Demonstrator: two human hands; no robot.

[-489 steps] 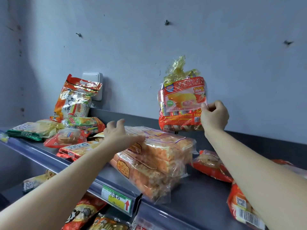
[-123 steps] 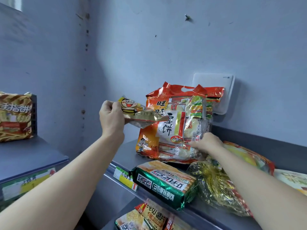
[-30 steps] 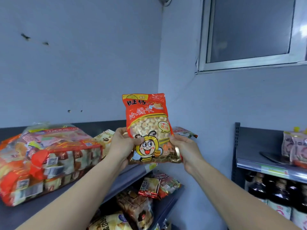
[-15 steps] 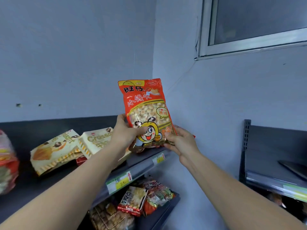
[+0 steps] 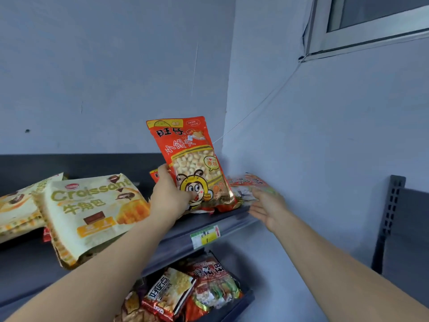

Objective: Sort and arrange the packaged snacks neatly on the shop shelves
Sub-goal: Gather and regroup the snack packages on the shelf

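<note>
A red snack bag with a cartoon bee and small round biscuits stands nearly upright at the right end of the grey top shelf, its bottom edge touching the shelf. My left hand grips its lower left side. My right hand is off the bag, fingers spread and blurred, just right of it at the shelf's end, beside a flat red packet lying in the corner. Another red pack peeks out behind my left hand.
Two cream croissant packs lie tilted on the shelf to the left. A lower shelf holds several red and yellow snack bags. The wall corner closes the shelf on the right; a second grey shelf unit stands further right.
I have carried the bee bag from the left end to the shelf's right corner and lowered it onto the shelf. My right hand has let go of it and moved right.
</note>
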